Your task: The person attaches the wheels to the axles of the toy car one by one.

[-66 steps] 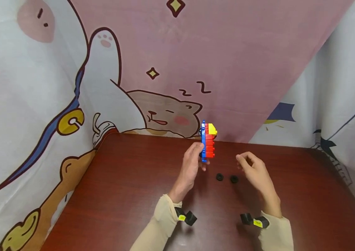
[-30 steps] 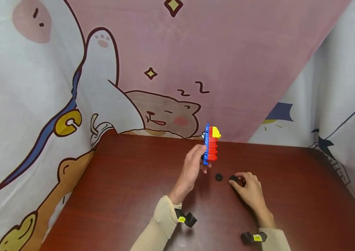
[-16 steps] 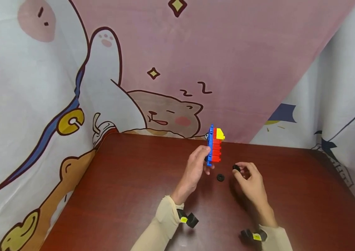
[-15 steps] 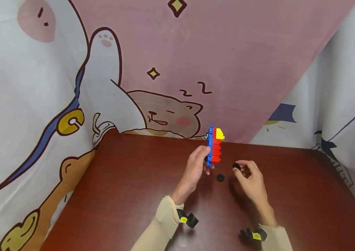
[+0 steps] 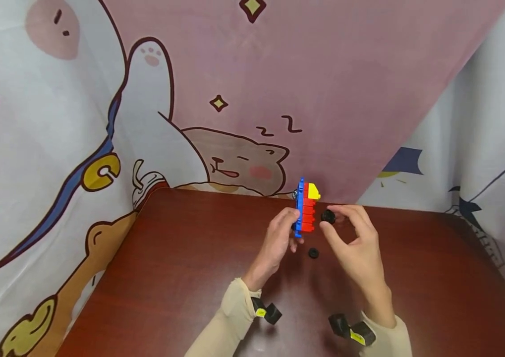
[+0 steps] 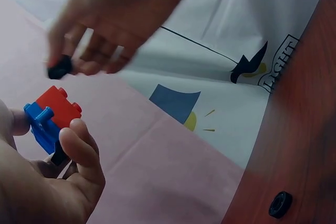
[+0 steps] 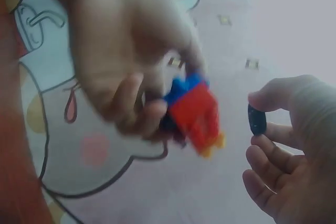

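Note:
My left hand point(image 5: 274, 243) grips a toy vehicle of building bricks point(image 5: 308, 215) by its blue base, held up above the table. Red bricks sit on the base, with a yellow brick at the far end. A dark wheel shows at its underside near my left fingers in the left wrist view. Close to its right side, my right hand point(image 5: 361, 243) pinches a black toy tire point(image 5: 328, 216) between thumb and fingers, apart from the bricks. A second black tire point(image 5: 313, 253) lies flat on the table below; in the left wrist view this tire point(image 6: 281, 204) is at lower right.
The dark red-brown wooden table point(image 5: 181, 277) spreads beneath both hands. Behind it and at both sides hangs a cloth point(image 5: 346, 99) printed with cartoon animals. Each wrist wears a black strap-on camera point(image 5: 272, 313).
My right hand came down to the table, took hold of one tire and lifted it up beside the brick vehicle. The left hand shifted slightly to the right with the vehicle.

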### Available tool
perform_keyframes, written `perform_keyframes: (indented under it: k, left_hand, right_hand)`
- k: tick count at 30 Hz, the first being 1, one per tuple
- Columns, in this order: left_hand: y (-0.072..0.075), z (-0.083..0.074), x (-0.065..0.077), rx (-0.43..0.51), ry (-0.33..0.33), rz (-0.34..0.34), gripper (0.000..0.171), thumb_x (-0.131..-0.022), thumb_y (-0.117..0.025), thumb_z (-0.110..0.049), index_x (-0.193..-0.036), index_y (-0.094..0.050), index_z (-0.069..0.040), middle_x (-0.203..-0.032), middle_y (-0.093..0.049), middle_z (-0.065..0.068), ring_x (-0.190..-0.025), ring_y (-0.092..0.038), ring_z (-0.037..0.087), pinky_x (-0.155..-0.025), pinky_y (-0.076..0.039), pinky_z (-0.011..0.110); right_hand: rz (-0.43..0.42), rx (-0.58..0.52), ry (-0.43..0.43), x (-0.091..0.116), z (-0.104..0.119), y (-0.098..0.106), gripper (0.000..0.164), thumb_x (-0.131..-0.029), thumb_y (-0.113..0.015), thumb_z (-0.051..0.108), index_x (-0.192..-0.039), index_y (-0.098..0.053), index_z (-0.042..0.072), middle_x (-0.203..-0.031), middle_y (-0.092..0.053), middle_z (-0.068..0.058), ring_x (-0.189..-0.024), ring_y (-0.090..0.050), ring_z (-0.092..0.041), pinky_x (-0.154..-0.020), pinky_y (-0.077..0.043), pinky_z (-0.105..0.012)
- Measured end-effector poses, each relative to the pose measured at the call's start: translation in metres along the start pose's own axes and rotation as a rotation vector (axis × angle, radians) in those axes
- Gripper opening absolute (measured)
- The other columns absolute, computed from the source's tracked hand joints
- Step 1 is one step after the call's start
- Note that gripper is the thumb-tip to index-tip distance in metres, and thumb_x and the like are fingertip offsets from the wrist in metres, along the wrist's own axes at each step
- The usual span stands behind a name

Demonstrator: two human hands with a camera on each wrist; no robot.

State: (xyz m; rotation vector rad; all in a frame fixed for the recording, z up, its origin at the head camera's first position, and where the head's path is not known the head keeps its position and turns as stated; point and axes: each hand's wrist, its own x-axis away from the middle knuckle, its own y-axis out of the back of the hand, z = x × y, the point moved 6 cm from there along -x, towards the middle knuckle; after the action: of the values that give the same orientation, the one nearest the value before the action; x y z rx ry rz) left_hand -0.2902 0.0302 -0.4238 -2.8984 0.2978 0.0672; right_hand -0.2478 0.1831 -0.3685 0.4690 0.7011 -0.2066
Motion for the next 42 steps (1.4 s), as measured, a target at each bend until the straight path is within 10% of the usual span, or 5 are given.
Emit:
perform_keyframes:
  k: [21, 31, 42]
  left_hand:
    - [-0.012, -0.002, 0.005, 0.097, 0.043, 0.085, 0.033, -0.105, -0.043, -0.027, -0.115, -0.053, 0.004, -0.075, -0.061, -0.006, -0.054, -0.053, 0.012, -0.044, -0.041, 0.020]
    - [-0.026, 0.000, 0.008, 0.122, 0.137, 0.245, 0.027, -0.108, -0.029, -0.036, -0.119, -0.034, -0.012, -0.079, -0.054, -0.003, -0.047, -0.041, 0.009, -0.042, -0.032, 0.018]
    - [-0.030, 0.001, 0.012, 0.066, 0.073, 0.300, 0.039, -0.099, -0.033, -0.036, -0.128, -0.033, -0.010, -0.075, -0.048, -0.004, -0.050, -0.038, 0.011, -0.044, -0.031, 0.018]
  right_hand:
    - [0.097, 0.072, 0.176, 0.004, 0.028, -0.018, 0.045, -0.071, -0.086, -0.001, -0.113, -0.070, 0.005, -0.105, -0.063, -0.006, -0.098, -0.052, -0.018, -0.084, -0.041, -0.013]
    - [0.091, 0.071, 0.149, 0.004, 0.024, -0.016, 0.043, -0.074, -0.083, -0.002, -0.113, -0.069, 0.004, -0.104, -0.062, -0.006, -0.096, -0.052, -0.017, -0.082, -0.044, -0.017]
    - [0.082, 0.108, 0.128, 0.006, 0.025, -0.014, 0.042, -0.075, -0.082, -0.001, -0.114, -0.069, 0.004, -0.106, -0.062, -0.006, -0.096, -0.051, -0.017, -0.079, -0.042, -0.012]
